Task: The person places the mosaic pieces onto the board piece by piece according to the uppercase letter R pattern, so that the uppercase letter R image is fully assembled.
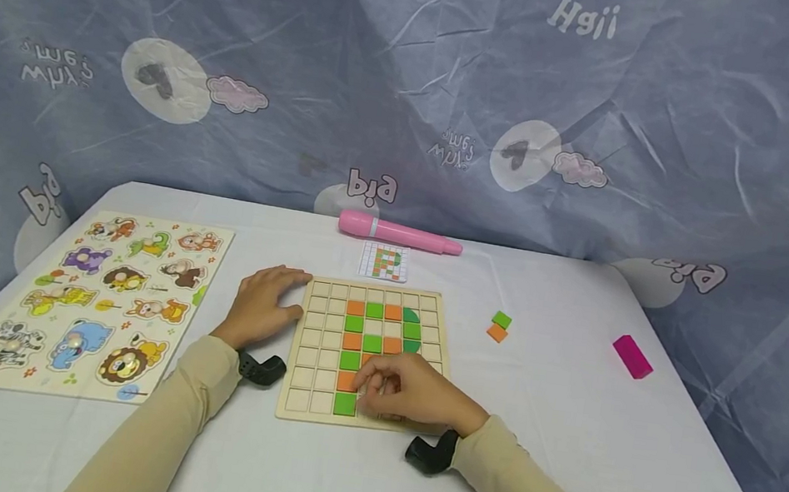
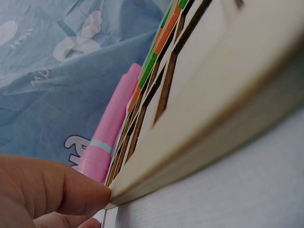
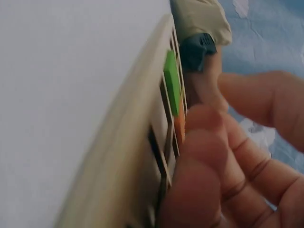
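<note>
A wooden grid board (image 1: 307, 356) lies in the middle of the table, with green and orange square tiles (image 1: 345, 404) and some rounded dark green pieces (image 1: 411, 316) set in its cells. My left hand (image 1: 260, 307) rests at the board's upper left, thumb and finger touching its edge. In the left wrist view the thumb (image 2: 80, 194) meets the board's rim. Over the lower middle of the board, my right hand (image 1: 419, 392) bends its fingers down by an orange tile (image 1: 346, 380). Thumb and fingers stand apart in the right wrist view, with no piece visible between them.
A pattern card (image 1: 384, 262) lies behind the board, before a pink marker-shaped stick (image 1: 400, 233). Right of the board are a loose green tile (image 1: 501, 319) and orange tile (image 1: 497, 333). Farther right is a magenta block (image 1: 632, 357). An animal puzzle board (image 1: 91, 304) lies at left.
</note>
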The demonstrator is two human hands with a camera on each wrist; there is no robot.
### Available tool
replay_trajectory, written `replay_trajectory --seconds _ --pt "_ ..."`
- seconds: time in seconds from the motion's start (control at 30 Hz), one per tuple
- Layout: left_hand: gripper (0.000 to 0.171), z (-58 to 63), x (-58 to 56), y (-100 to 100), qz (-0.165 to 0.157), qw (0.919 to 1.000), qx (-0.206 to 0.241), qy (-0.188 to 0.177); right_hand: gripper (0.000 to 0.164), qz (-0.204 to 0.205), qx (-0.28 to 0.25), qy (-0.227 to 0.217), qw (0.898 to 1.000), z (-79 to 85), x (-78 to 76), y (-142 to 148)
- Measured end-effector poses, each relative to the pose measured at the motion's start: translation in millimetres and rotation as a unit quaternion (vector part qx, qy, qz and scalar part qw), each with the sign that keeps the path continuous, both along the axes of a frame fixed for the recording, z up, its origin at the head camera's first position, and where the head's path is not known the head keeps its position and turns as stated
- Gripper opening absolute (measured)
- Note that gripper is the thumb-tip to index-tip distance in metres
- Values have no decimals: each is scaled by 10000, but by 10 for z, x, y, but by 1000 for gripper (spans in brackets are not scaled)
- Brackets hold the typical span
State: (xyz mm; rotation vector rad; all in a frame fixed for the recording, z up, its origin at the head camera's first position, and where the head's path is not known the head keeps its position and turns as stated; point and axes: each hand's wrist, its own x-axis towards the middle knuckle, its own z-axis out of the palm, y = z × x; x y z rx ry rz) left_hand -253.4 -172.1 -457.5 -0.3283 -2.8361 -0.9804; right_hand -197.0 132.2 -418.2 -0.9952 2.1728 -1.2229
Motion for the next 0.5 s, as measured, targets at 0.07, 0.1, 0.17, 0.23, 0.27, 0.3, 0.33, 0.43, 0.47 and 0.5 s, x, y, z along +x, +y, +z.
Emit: replay_trajectory --seconds 0.07,0.1,0.17,0.23,0.27,0.3,0.33,0.43,0.47,0.5 --pt "60 2 4 5 -2 10000 25 -12 15 -22 -100 -324 9994 14 -42 50" --pt "60 0 4 6 -2 10000 31 -21 16 -50 -154 -443 9989 23 -63 80" --pt "60 -1 7 6 -4 10000 35 -36 19 -150 -262 -645 9975 38 -113 139" --pt "60 -1 8 6 -7 10000 39 -52 22 -285 -348 -725 9963 58 -165 207" --pt "60 -1 9 6 -6 10000 36 -56 23 -341 -394 -714 9961 65 -194 244" --pt "61 0 9 6 -4 10000 33 -59 23 -391 -446 -690 9959 71 -225 283" --pt "61 1 9 6 -2 10000 35 -60 24 -440 -501 -675 9955 78 -256 320" --pt "61 4 9 6 5 10000 33 -61 26 -628 -622 -583 9944 97 -338 443" --pt "61 6 8 7 6 10000 33 -62 27 -721 -630 -534 9940 101 -363 486" --pt "61 6 7 7 8 10000 31 -65 27 -820 -634 -511 9933 109 -385 527"
